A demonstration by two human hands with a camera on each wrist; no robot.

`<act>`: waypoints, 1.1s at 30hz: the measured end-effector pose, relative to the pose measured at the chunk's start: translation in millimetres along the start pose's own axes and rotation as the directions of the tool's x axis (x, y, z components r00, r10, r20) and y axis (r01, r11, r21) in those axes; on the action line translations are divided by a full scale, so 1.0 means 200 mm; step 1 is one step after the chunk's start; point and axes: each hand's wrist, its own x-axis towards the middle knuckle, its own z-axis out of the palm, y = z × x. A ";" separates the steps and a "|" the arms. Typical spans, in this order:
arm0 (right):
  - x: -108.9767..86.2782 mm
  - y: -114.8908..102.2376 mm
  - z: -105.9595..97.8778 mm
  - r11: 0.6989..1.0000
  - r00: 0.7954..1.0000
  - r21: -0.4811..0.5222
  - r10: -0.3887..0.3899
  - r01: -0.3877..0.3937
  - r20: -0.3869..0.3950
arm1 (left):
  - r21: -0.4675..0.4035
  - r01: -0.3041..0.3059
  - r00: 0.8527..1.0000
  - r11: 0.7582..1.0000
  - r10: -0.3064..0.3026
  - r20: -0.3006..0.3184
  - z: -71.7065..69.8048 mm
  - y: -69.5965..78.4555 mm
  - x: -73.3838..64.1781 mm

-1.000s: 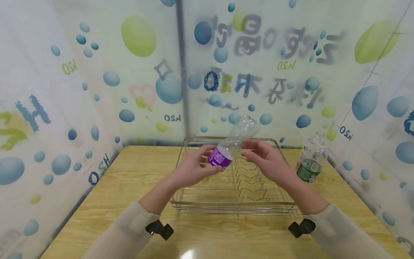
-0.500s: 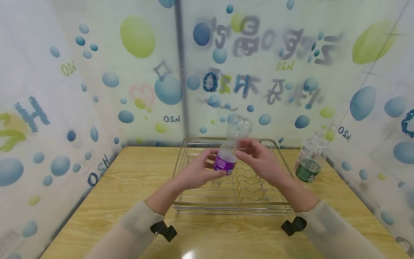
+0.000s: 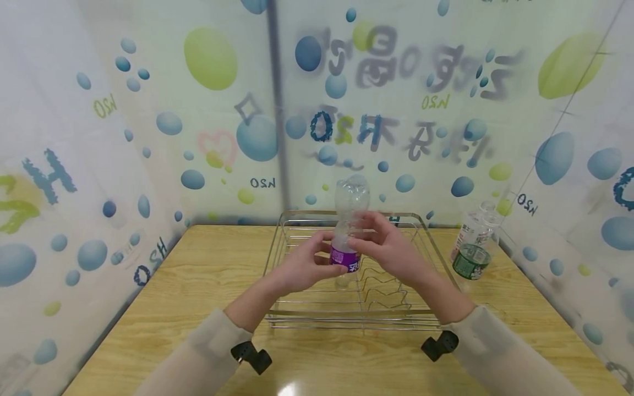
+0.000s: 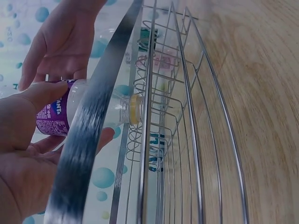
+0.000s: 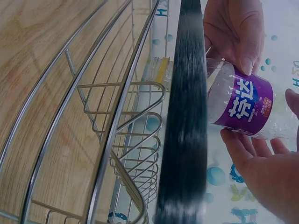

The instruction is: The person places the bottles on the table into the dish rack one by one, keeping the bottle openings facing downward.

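- Clear plastic bottle (image 3: 344, 256) with a purple label (image 5: 251, 105), held upside down: its base points up, and its neck, ringed by a yellow band (image 4: 135, 109), points down.
- Left hand (image 3: 303, 268): grips the bottle at the label, thumb across the near side, fingers behind.
- Right hand (image 3: 393, 250): curves loosely round the bottle just beside and slightly above the left hand's grip, thumb near, fingers on the far side; how firmly it presses, I cannot tell.
- Below the grip: a metal wire rack (image 3: 366, 312) with wavy dividers. The neck hangs over its wires; whether it touches them is unclear.
- To the right of the grip, well apart: two more clear bottles standing close together, one with a green label (image 3: 472, 261), the other (image 3: 460, 239) partly hidden behind it.
- Beneath the rack: a wood-patterned table (image 3: 208, 275).
- Step in hand, as I judge it: turning the bottle neck-down and steadying it over the rack.
- The next move seems to call for lining the neck up with a gap between wires and keeping the bottle upright while lowering.
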 end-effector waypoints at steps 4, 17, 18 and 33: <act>0.00 0.00 0.00 1.000 1.000 0.010 -0.001 0.001 0.019 | 0.006 -0.015 1.000 1.000 0.015 0.000 0.00 -0.01 0.00; 0.01 0.01 0.01 1.000 0.999 -0.026 0.018 -0.017 0.038 | -0.040 -0.023 1.000 0.999 0.023 0.002 -0.02 -0.06 -0.02; 0.02 0.00 0.01 1.000 0.999 -0.025 0.016 -0.015 0.036 | -0.043 -0.025 1.000 0.999 0.025 -0.003 -0.02 -0.06 -0.02; 0.04 -0.01 0.02 1.000 0.999 -0.015 0.028 -0.027 0.029 | -0.061 -0.059 0.993 0.996 0.052 -0.102 -0.15 -0.11 -0.11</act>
